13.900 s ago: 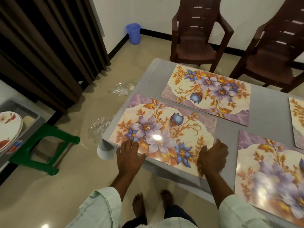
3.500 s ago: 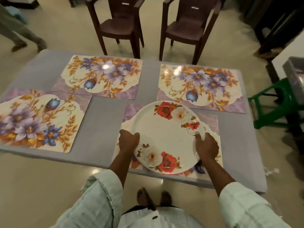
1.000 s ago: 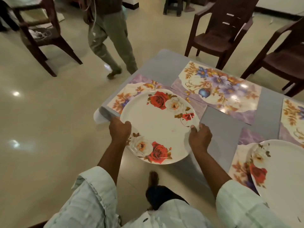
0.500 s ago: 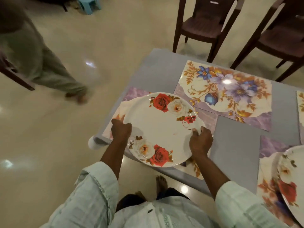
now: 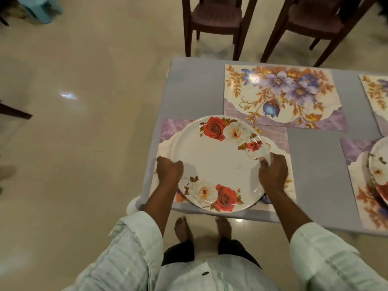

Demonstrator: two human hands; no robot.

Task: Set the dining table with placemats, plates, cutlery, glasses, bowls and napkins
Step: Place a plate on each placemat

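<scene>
Grey rectangular cloth-covered counter: carried glossy floral placemats, two dark brown plastic chairs standing at its far side.

Near-left floral placemat: lay flat at the counter's near corner, largely covered by the plate.

Large round white plate with red and cream roses: sat on or just above that placemat; contact could not be told. It looked rigid, light, smooth and likely slippery, possibly melamine. Opposite rim edges judged the best hold.

Second rose-patterned plate: rested on the near-right placemat, cut by the frame edge.

Left hand: curled round the plate's left rim.

Right hand: gripped the right rim, thumb on top.
</scene>
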